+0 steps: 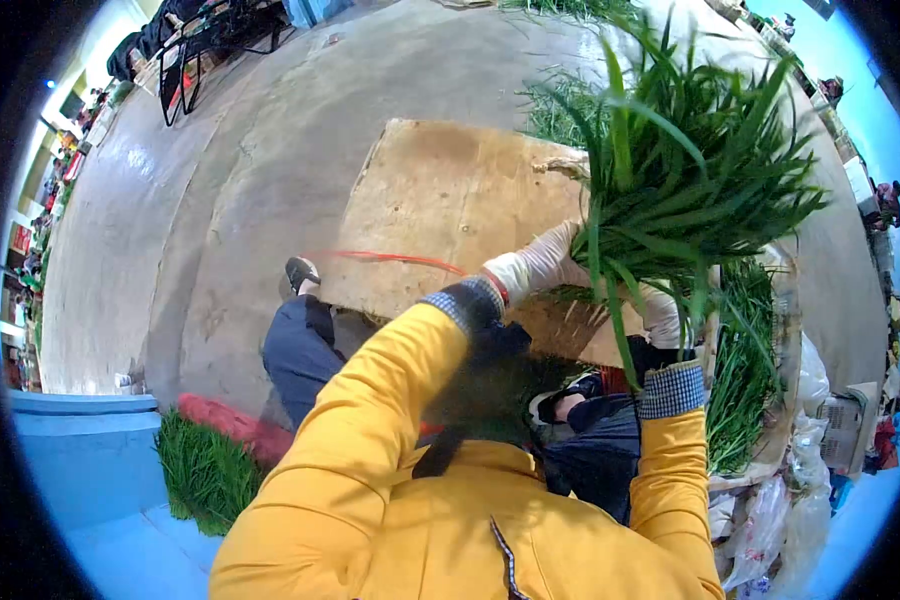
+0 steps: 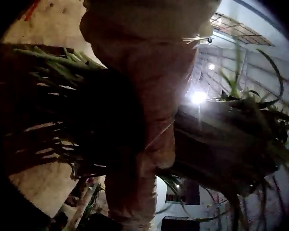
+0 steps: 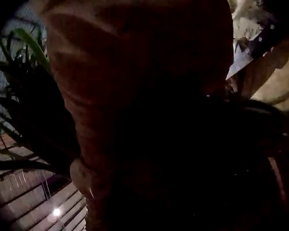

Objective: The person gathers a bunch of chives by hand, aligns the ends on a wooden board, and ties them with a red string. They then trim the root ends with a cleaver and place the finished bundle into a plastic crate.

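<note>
A person in a yellow jacket [image 1: 480,530] with checked blue-and-white cuffs grips a thick bundle of long, narrow green leaves [image 1: 695,165] in both hands, lifted over the right side of a worn tan wooden board [image 1: 460,200]. The left hand [image 1: 545,262], in a pale, wrinkled glove, is closed round the bundle, its fingers wrapped about it in the left wrist view. The right hand [image 1: 662,315], also pale-gloved, grasps the bundle lower down; leaves partly cover it, and deep shadow in the right wrist view hides most of its fingers. The leafy tips fan out beyond the hands, while pale, thin stem ends point back over the board. A thin red strip [image 1: 400,257] lies across the board's near left part, beside a dark shoe [image 1: 302,272] and dark blue trousers [image 1: 300,350]. At right, a long heap of cut greens [image 1: 742,370] lies near clear plastic bags [image 1: 760,530]. More loose greens [image 1: 560,108] rest on the grey floor [image 1: 260,140] past the board's far edge. At lower left, a red roll [image 1: 238,428] lies against another green pile [image 1: 205,478], near a pale blue ledge [image 1: 85,430]; a black metal frame [image 1: 182,75] stands at upper left.
</note>
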`<state>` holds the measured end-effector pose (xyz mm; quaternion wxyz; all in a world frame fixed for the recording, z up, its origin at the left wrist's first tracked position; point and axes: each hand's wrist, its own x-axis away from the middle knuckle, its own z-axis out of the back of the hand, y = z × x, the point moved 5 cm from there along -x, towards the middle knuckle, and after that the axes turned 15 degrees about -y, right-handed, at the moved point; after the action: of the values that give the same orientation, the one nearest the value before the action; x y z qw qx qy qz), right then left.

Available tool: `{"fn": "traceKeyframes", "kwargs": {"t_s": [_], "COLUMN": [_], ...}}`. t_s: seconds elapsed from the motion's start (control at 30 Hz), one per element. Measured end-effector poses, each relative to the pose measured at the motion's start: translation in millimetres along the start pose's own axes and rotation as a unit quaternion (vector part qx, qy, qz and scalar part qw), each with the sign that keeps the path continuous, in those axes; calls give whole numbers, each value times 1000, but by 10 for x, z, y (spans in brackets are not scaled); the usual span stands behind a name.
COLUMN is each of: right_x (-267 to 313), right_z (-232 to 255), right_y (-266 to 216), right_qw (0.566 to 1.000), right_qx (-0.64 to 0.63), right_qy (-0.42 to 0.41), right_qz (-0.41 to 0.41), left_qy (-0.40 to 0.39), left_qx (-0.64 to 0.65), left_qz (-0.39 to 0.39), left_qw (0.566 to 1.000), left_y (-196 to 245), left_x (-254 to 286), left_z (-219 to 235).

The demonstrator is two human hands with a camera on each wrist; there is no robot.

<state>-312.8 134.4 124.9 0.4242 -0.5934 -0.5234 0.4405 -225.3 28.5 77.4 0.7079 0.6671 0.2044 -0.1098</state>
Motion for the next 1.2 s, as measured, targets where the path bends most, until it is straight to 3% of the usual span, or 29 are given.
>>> {"fn": "traceKeyframes", "kwargs": {"t_s": [0.07, 0.13, 0.2, 0.27, 0.3, 0.33, 0.4, 0.47, 0.5, 0.53, 0.57, 0.6, 0.67, 0.73, 0.8, 0.83, 0.87, 0.9, 0.97, 1.03, 1.07, 1.13, 1.17, 1.2], "right_x": [-25, -85, -158, -315, -429, -565, -914, -1213, -1273, -1496, -1587, -1665, -1785, -1788, -1828, -1875, -1858, -1881, -1847, -1813, -1784, -1636, -1578, -1528], "right_z": [64, 93, 10, -265, -437, -631, -1036, -1407, -1559, -1603, -1729, -1836, -1900, -2024, -1965, -1888, -1814, -1759, -1722, -1715, -1680, -1724, -1684, -1501], "right_y": [61, -2, -188, -446, -561, -630, -644, -472, -371, -72, 138, 350, 956, 1303, 1748, 1990, 2149, 2293, 2401, 2277, 2353, 2178, 2187, 2370], "right_qw": [995, 981, 966, 953, 950, 950, 968, 992, 969, 994, 995, 994, 987, 984, 977, 979, 955, 959, 961, 889, 900, 895, 916, 889], "right_qx": [95, 184, 254, 302, 312, 309, 244, 110, 161, 59, 23, -12, -46, -72, -5, 91, 169, 173, 176, 352, 347, 361, 325, 385], "right_qy": [12, 20, 17, -7, -23, -39, -59, -62, -109, -80, -92, -104, -98, -92, -70, -30, 22, 41, 59, 109, 122, 152, 159, 185], "right_qz": [-35, -57, -45, -21, -7, 6, 19, 21, 151, 51, 5, -43, -122, -131, -201, -182, -242, -218, -203, -272, -234, -214, -175, -166], "left_qy": [-43, -20, -7, -37, -3, 31, 14, 85, 91, 56, 17, 209, 248, 291, 280, 316, 350, 362, 383, 396, 386, 362, 391, 389], "left_qx": [-2, 56, -97, -49, -20, 7, 184, 160, 155, -10, -174, 128, 133, 173, 163, 87, 9, 41, 8, -27, -19, -11, 6, -23], "left_qz": [45, 78, -65, -13, 58, 128, 114, 193, 192, 100, 6, 259, 290, 336, 327, 329, 328, 304, 311, 324, 337, 285, 340, 330], "left_qw": [998, 995, 993, 998, 998, 991, 976, 964, 965, 993, 985, 934, 915, 879, 887, 886, 877, 880, 870, 859, 859, 888, 855, 860], "left_y": [-101, -39, 439, 933, 1100, 1248, 1504, 1636, 1614, 1620, 1691, 1436, 1088, 694, 406, -56, -449, -152, -301, -263, -270, -206, -168, -154], "left_x": [-5, -52, -76, -104, -80, -25, 115, 416, 646, 875, 1025, 1227, 1651, 2041, 2283, 2515, 2695, 2589, 2641, 2628, 2597, 2483, 2467, 2401], "left_z": [-35, 15, 141, 339, 485, 645, 923, 1293, 1450, 1621, 1696, 1767, 1946, 2015, 2049, 2199, 2323, 2128, 2084, 2042, 1981, 1861, 1716, 1654]}}
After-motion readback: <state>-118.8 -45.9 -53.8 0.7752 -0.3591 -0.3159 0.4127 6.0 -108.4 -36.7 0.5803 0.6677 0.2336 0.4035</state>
